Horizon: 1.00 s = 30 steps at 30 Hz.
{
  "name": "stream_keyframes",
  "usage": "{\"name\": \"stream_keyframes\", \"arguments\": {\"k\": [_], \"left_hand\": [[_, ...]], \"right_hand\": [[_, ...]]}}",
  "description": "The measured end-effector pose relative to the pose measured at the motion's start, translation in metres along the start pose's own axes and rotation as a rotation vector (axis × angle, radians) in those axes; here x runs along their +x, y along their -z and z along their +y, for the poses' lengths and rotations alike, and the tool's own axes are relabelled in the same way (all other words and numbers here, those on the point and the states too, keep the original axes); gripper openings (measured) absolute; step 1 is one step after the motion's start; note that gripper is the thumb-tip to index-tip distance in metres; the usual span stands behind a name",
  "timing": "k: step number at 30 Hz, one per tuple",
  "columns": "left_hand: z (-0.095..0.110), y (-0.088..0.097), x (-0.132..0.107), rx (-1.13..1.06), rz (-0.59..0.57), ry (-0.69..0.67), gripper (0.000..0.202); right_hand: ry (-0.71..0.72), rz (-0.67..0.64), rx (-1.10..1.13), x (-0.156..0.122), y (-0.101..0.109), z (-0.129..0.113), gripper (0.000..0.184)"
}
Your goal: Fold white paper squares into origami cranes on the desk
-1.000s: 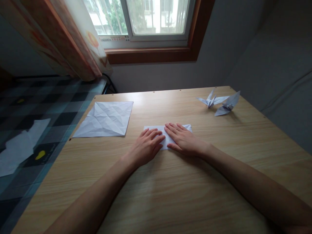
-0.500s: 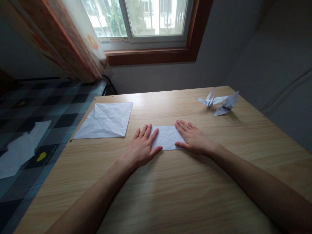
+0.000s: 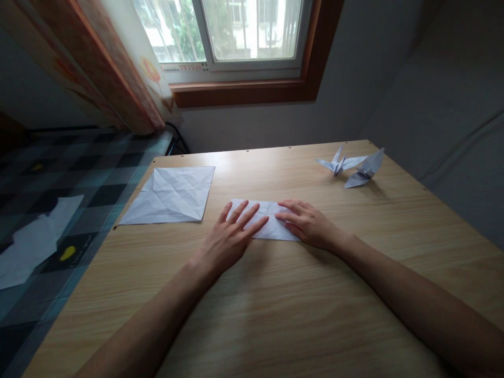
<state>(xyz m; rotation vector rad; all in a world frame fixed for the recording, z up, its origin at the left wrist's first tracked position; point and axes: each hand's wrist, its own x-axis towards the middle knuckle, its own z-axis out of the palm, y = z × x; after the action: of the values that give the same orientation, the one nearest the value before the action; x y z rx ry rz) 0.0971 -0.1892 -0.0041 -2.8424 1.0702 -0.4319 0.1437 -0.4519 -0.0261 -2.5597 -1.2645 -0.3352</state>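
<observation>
A folded white sheet of paper lies flat on the wooden table, creased and rectangular. Over its left part rests my left hand, open, with the fingers spread. My right hand covers the paper's right end. Its fingers are slightly bent and apart, the thumb tucked low and partly hidden. Neither hand grips the paper; both lie on or just over it.
A larger creased square sheet lies at the table's back left. Two folded paper cranes stand at the back right. Left of the table, torn paper rests on a checked cloth. A window is behind.
My left hand has shifted slightly right, its fingers more spread, uncovering the paper's upper left corner. My right hand's fingers have bent and moved a little left.
</observation>
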Motion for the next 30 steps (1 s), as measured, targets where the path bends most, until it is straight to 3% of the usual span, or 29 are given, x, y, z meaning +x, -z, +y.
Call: {"name": "stream_keyframes", "arguments": {"k": [3, 6, 8, 10, 13, 15, 26, 30], "left_hand": [[0.001, 0.001, 0.003, -0.014, 0.034, -0.170, 0.036], [0.000, 0.000, 0.004, -0.071, 0.053, -0.207, 0.025], [-0.001, -0.001, 0.003, -0.121, 0.086, -0.166, 0.024], [-0.003, -0.003, 0.002, -0.161, 0.107, -0.132, 0.026], [-0.004, -0.004, 0.002, -0.183, 0.109, -0.125, 0.035], [-0.005, -0.005, 0.003, -0.172, 0.116, -0.126, 0.035], [0.001, 0.001, 0.004, -0.066, 0.171, -0.290, 0.023], [0.000, 0.001, 0.004, -0.098, 0.211, -0.273, 0.022]], "right_hand": [[0.037, -0.012, 0.053, 0.004, -0.001, -0.013, 0.036], [0.084, -0.078, 0.061, 0.005, -0.001, -0.022, 0.081], [0.107, -0.095, 0.062, 0.006, 0.000, -0.026, 0.098], [0.119, -0.076, 0.042, 0.006, 0.001, -0.028, 0.090], [0.169, -0.017, -0.004, 0.007, 0.003, -0.032, 0.052], [0.221, 0.008, -0.015, 0.008, 0.004, -0.034, 0.038], [0.301, 0.051, -0.004, 0.009, 0.008, -0.034, 0.046], [0.283, 0.053, 0.059, 0.008, 0.008, -0.029, 0.049]]}}
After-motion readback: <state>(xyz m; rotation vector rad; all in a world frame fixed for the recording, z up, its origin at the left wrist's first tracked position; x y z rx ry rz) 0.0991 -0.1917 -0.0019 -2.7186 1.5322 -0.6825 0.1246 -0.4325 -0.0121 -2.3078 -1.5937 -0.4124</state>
